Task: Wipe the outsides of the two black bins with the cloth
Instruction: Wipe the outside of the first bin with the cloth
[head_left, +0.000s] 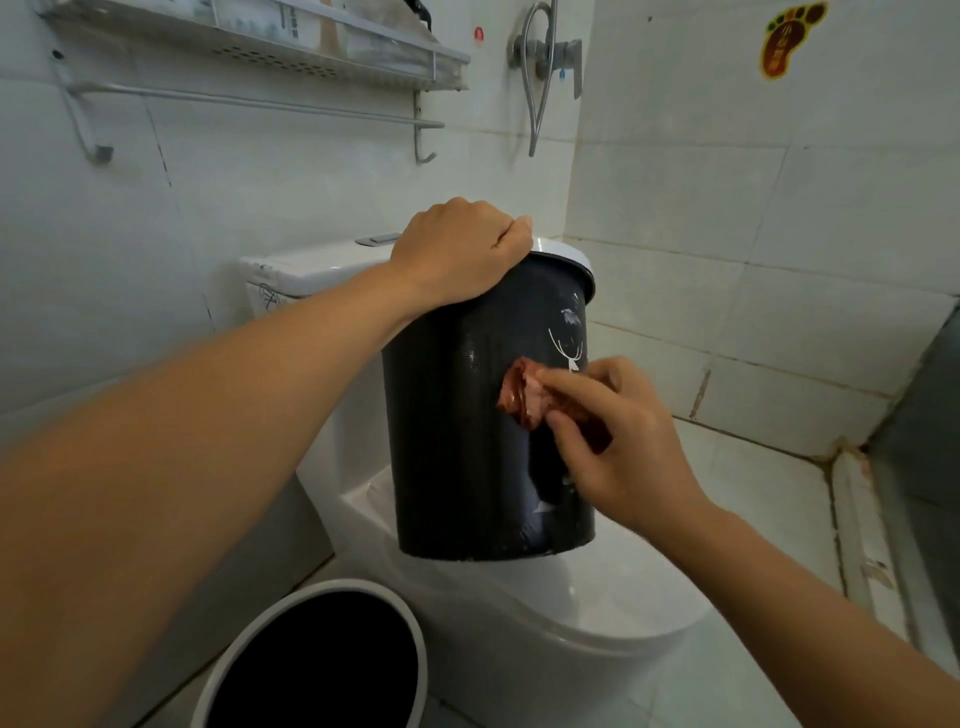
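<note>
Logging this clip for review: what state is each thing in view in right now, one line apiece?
Black bin: upright on the closed toilet, white rim on top.
Left hand: grips the bin's rim.
Right hand: fingers pinch the cloth.
Cloth: bunched, pressed against the bin's side.
Second bin: on the floor, open top.
Toilet: lid down.

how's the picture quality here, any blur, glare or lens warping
Head view: wide-angle bend curves the towel rail and stretches the left forearm; the right hand and cloth are slightly motion-smeared; soft glare on the held bin; lighting dim, even.
</note>
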